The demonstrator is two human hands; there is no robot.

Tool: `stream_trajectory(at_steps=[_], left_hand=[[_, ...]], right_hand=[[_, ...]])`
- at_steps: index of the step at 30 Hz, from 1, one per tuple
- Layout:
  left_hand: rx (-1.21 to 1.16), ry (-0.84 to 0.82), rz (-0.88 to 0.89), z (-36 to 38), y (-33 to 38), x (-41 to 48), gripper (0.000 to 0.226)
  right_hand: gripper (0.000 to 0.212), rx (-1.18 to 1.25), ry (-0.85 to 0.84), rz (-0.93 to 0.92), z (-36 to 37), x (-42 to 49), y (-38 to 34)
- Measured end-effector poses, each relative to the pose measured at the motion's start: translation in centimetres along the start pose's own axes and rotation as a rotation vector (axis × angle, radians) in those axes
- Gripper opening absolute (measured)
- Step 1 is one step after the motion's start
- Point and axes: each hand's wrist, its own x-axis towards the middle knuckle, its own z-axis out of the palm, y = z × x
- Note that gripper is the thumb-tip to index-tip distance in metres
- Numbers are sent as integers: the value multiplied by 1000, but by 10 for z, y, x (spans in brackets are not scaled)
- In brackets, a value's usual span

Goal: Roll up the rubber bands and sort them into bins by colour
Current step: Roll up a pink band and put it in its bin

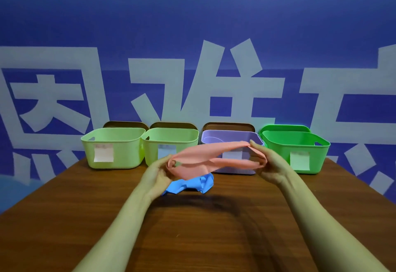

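Currently, the step in hand appears to be the start of rolling. The pink band [214,156] hangs as a wide, slack loop between both hands, raised above the table [192,239].

Procedure for this step, as a recommendation:
1. Flatten the loop so both layers lie together without a twist.
2. Start the roll at one end and turn it tightly toward the other. A loose first turn is likely to spring open.
3. Hold light tension with the opposite hand while rolling.
4. Read the paper labels before placing the roll. Their text is too small to read here, so the correct bin cannot be told.

Hand state: the left hand [157,174] has its fingers curled round the left end of the pink band. The right hand [270,164] pinches the right end, thumb on top.

Position: the pink band spans the gap between the hands, in front of the purple bin [231,137]. The blue band [192,185] lies crumpled on the table just below it, beside the left hand. The dark green bin [297,149] stands near the right hand.
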Motion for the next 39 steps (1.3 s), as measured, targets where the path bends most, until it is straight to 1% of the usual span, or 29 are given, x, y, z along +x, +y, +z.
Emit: stream_trajectory(at_steps=[1, 2, 4, 5, 6, 7, 8, 9, 10, 12, 14, 16, 17, 18, 20, 22, 23, 25, 27, 28, 30, 32, 34, 35, 37, 38, 39], left_hand=[[27, 15, -4, 0, -2, 3, 15], [123, 58, 17, -4, -7, 8, 18], [422, 158, 60, -8, -13, 14, 18], [606, 167, 80, -12, -18, 16, 18], [808, 147, 97, -15, -24, 18, 17], [997, 101, 103, -16, -29, 17, 17], [1126, 55, 112, -13, -33, 15, 19], [1171, 8, 125, -6, -35, 14, 20], [1152, -52, 147, 3, -37, 12, 20], [997, -195, 186, 31, -37, 3, 21], [836, -313, 173, 59, -36, -6, 29], [736, -418, 125, 79, -37, -13, 43], [714, -450, 110, 85, -37, -14, 43], [683, -468, 110, 86, -37, -14, 37], [594, -435, 147, 87, -35, -11, 18], [485, -357, 222, 88, -29, -7, 7], [470, -302, 278, 90, -27, -5, 5], [501, -191, 394, 93, -22, -1, 9], [529, -148, 457, 98, -21, -1, 10], [534, -128, 477, 99, -21, -1, 9], [488, -19, 504, 98, -21, 3, 9], [488, 87, 525, 93, -21, 8, 9], [604, 84, 531, 85, -24, 12, 11], [675, 64, 528, 81, -26, 14, 12], [755, 29, 522, 76, -31, 16, 11], [762, 29, 519, 74, -33, 17, 9], [759, 55, 517, 72, -35, 19, 7]], right_hand=[[27, -80, 14, 19, 1, -1, 1], [29, -165, 38, 42, 2, -1, 0], [40, -269, 71, 68, 5, -1, -2], [44, -272, 88, 50, 5, -1, -2], [45, -243, 79, 29, 7, -2, -4], [42, -205, 34, 8, 10, -4, -5], [39, -188, -28, 4, 13, -7, -5], [37, -211, -75, 13, 17, -10, -5], [36, -262, -104, 25, 22, -12, -4], [30, -403, -128, 30, 29, -16, -2], [21, -496, -147, 0, 35, -20, -1], [19, -450, -192, 7, 37, -22, -2], [19, -412, -195, 11, 36, -22, -4], [20, -398, -183, 11, 38, -24, -6], [20, -441, -119, -14, 32, -22, -11], [23, -537, -77, -21, 23, -22, -17], [26, -613, -80, -5, 16, -21, -20], [29, -774, -132, 61, 7, -24, -23], [29, -877, -197, 158, 1, -28, -20], [28, -882, -219, 202, -1, -30, -17], [19, -834, -255, 217, -8, -32, -12], [9, -677, -255, 154, -15, -33, -5], [11, -407, -188, 76, -21, -31, 1], [14, -315, -140, 44, -23, -29, 3], [24, -178, -70, 14, -27, -22, 5], [27, -119, -53, 31, -26, -22, 5], [26, -93, -36, 63, -27, -22, 4]])
